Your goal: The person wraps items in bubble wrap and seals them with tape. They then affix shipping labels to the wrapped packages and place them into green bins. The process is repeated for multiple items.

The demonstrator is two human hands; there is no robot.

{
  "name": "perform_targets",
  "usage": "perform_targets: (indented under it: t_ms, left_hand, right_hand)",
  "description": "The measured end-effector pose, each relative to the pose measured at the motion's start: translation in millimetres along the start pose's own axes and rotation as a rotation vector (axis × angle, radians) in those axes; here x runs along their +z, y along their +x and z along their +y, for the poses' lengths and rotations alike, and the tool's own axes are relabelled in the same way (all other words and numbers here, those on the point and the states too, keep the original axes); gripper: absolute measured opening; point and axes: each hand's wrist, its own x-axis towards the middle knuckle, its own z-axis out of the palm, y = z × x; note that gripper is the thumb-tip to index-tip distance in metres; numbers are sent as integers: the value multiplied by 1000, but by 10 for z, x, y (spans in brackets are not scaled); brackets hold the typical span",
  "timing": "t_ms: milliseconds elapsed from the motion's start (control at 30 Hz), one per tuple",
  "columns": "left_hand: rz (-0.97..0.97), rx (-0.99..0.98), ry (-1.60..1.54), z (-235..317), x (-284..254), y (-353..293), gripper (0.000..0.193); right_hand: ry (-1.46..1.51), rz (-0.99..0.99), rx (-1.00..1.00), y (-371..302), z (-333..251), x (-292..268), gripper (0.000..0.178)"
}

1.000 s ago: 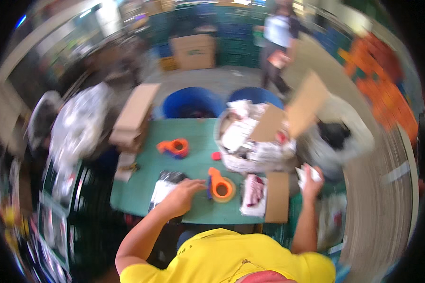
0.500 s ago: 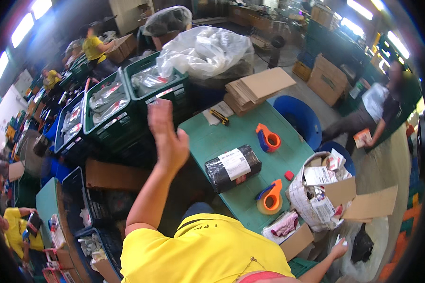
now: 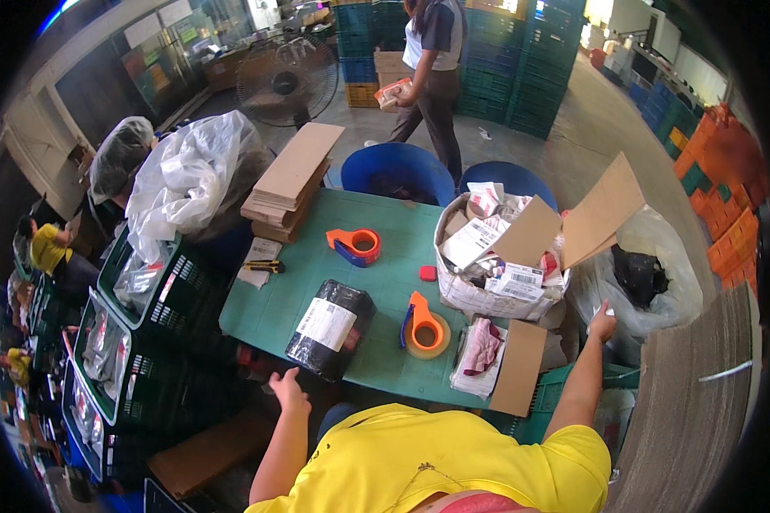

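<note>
My left hand (image 3: 289, 391) is held off the table's near edge, fingers apart and empty. Closest to it is a parcel (image 3: 332, 330) wrapped in black plastic, with a white label on top. My right hand (image 3: 603, 322) is out to the right, closed on a small white scrap, beside a clear plastic bag (image 3: 681, 302) with a black bag (image 3: 640, 273) inside. On the green table (image 3: 376, 342) lie two orange tape dispensers (image 3: 355, 247) (image 3: 425, 327), a small red block (image 3: 428, 273) and a yellow-black cutter (image 3: 265, 267).
A white sack (image 3: 488, 295) full of papers and boxes stands at the table's right. Flat cardboard (image 3: 295, 175) is stacked at the far left corner. Blue bins (image 3: 402, 167) stand beyond. Green crates (image 3: 111, 376) fill the left. A person (image 3: 432, 77) walks past holding a small box.
My view has turned to the right. The left hand has dropped from beside the green crates to near the parcel. My right hand still holds the white scrap, now near the clear bag.
</note>
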Motion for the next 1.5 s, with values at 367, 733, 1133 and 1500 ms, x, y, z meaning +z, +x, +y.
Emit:
perform_targets:
  t_ms: [367, 733, 1133, 1500]
  left_hand:
    - [-481, 146, -113, -411, 469, 155, 109]
    - [-752, 395, 93, 92, 383, 753, 104]
    - [-1131, 361, 408, 838, 785, 1566, 115]
    - [-1083, 358, 499, 917, 820, 1575, 97]
  right_hand:
    - [-273, -225, -169, 189, 164, 201, 107]
    - [141, 507, -299, -549, -642, -518, 21]
    - [-302, -586, -1154, -4583, -1783, 1389, 38]
    - [375, -685, -921, -4974, -2356, 424, 43]
